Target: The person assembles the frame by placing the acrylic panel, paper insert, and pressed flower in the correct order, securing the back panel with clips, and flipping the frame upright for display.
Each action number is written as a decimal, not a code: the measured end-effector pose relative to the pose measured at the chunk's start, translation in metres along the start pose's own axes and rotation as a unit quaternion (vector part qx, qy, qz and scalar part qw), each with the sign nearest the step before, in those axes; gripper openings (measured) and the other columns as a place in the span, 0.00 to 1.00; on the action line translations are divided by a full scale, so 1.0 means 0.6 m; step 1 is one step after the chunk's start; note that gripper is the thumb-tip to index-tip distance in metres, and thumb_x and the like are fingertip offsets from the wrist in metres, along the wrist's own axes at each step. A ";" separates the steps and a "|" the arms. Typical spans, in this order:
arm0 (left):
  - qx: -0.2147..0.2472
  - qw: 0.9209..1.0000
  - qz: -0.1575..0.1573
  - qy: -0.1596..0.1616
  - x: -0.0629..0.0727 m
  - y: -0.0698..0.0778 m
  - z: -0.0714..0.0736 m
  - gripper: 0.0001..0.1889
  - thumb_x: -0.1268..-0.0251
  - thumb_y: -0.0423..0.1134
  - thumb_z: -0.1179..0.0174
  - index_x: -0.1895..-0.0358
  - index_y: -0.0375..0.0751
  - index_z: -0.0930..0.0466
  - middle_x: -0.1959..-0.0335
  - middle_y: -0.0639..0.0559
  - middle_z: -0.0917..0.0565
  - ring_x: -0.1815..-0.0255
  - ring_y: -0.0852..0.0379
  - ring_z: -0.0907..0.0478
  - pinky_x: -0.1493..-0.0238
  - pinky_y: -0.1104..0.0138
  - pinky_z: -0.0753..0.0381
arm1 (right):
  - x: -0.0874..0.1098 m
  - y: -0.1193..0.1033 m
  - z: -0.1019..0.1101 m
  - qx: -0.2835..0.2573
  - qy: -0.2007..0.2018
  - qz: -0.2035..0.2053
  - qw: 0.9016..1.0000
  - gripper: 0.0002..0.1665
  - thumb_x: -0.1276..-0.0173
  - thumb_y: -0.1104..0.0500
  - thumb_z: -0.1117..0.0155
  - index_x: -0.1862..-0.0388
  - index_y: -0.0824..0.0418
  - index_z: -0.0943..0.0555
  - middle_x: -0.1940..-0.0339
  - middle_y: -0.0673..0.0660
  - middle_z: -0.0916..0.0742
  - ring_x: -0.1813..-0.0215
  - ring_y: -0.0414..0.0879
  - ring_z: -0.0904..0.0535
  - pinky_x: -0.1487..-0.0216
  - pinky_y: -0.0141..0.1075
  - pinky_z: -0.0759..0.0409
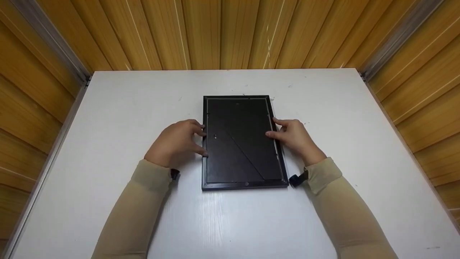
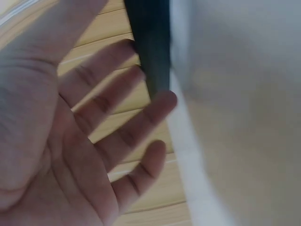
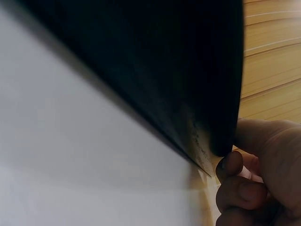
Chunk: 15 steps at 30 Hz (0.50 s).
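Observation:
A black picture frame [image 1: 248,144] lies back side up on the white table [image 1: 125,97], its stand flap flush with the backing. At its left edge, my left hand [image 1: 176,142] touches the rim with the thumb and fingertips. In the left wrist view, the fingers of the left hand [image 2: 94,136] are spread and fairly straight, with some tips against the frame's dark side [image 2: 155,47]. My right hand [image 1: 294,135] pinches the right edge, thumb on top. The right wrist view shows curled fingers [image 3: 242,193] at the edge and a dark frame face [image 3: 164,61] angled above the white surface.
Wood-patterned panels [image 1: 201,36] stand behind the table, with more at both sides. Metal posts [image 1: 54,36] run up the corners. A dark band [image 1: 298,178] shows at the right cuff, and another [image 1: 174,174] at the left.

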<state>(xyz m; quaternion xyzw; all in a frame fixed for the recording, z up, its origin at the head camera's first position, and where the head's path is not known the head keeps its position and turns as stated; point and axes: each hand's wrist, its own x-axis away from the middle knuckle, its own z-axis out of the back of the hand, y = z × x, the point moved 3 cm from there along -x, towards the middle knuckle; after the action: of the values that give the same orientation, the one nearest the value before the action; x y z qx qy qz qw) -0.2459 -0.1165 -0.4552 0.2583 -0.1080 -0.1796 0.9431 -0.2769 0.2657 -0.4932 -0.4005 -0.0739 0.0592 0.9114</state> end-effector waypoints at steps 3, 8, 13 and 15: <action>-0.024 1.000 0.013 0.000 -0.003 0.016 0.003 0.32 0.53 0.48 0.07 0.42 0.42 0.04 0.29 0.51 0.11 0.28 0.43 0.14 0.26 0.48 0.13 | 0.001 0.001 -0.001 -0.002 0.001 -0.008 1.000 0.45 0.25 0.48 0.18 0.16 0.62 0.24 0.81 0.44 0.21 0.79 0.36 0.33 0.76 0.30 0.35; -0.077 0.997 0.030 0.001 -0.005 0.045 0.006 0.27 0.57 0.48 0.05 0.52 0.41 0.02 0.40 0.50 0.06 0.42 0.44 0.08 0.39 0.49 0.08 | 0.002 0.001 -0.003 -0.001 -0.002 -0.010 1.000 0.45 0.25 0.48 0.18 0.16 0.63 0.24 0.81 0.44 0.20 0.79 0.36 0.32 0.77 0.28 0.34; -0.146 0.988 0.048 -0.004 -0.014 0.076 0.008 0.29 0.60 0.49 0.04 0.54 0.39 0.03 0.56 0.46 0.05 0.55 0.44 0.08 0.43 0.44 0.08 | 0.002 -0.002 -0.002 0.004 0.006 -0.004 1.000 0.44 0.25 0.49 0.18 0.17 0.63 0.24 0.80 0.44 0.20 0.78 0.36 0.32 0.76 0.29 0.34; -0.179 0.982 0.054 -0.015 -0.019 0.088 0.008 0.32 0.61 0.49 0.03 0.51 0.37 0.04 0.53 0.45 0.05 0.53 0.42 0.08 0.40 0.42 0.08 | 0.001 -0.004 -0.002 0.005 0.008 -0.002 1.000 0.44 0.25 0.49 0.18 0.17 0.63 0.23 0.80 0.45 0.20 0.78 0.36 0.32 0.76 0.29 0.34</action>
<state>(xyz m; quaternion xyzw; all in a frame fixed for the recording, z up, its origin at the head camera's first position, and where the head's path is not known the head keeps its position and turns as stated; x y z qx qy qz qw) -0.2428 -0.0718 -0.4244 0.0759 -0.1021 -0.1489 0.9806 -0.2760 0.2630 -0.4921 -0.3965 -0.0675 0.0548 0.9139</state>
